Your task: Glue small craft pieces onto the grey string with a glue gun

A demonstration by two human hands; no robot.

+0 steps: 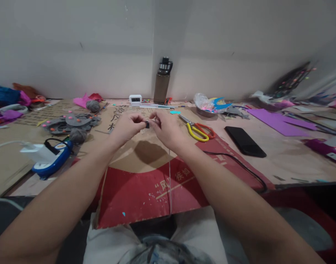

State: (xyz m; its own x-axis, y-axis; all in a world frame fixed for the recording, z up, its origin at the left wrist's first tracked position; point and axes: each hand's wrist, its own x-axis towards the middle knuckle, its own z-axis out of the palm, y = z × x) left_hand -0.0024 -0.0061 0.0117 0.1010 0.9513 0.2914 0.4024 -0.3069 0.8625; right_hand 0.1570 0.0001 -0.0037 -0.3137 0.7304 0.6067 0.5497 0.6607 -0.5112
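Note:
My left hand [128, 126] and my right hand [167, 128] meet above the cardboard sheet [123, 154], with fingertips pinched close together. Between them is a small black piece [147, 125], too small to make out further; both hands grip it. A thin pale string [170, 179] runs down from below my right hand across the red part of the cardboard. To the right of my right hand lie scissors [198, 132] with one yellow and one orange handle loop. Small turquoise scraps [175, 112] lie just behind that hand.
A brown bottle [161, 86] and a white digital clock [135, 99] stand by the wall. On the left are grey felt-like pieces [71, 123] and a blue power strip [53, 161]. On the right lie a black phone [245, 141], a cable [239, 161] and purple sheets [278, 123].

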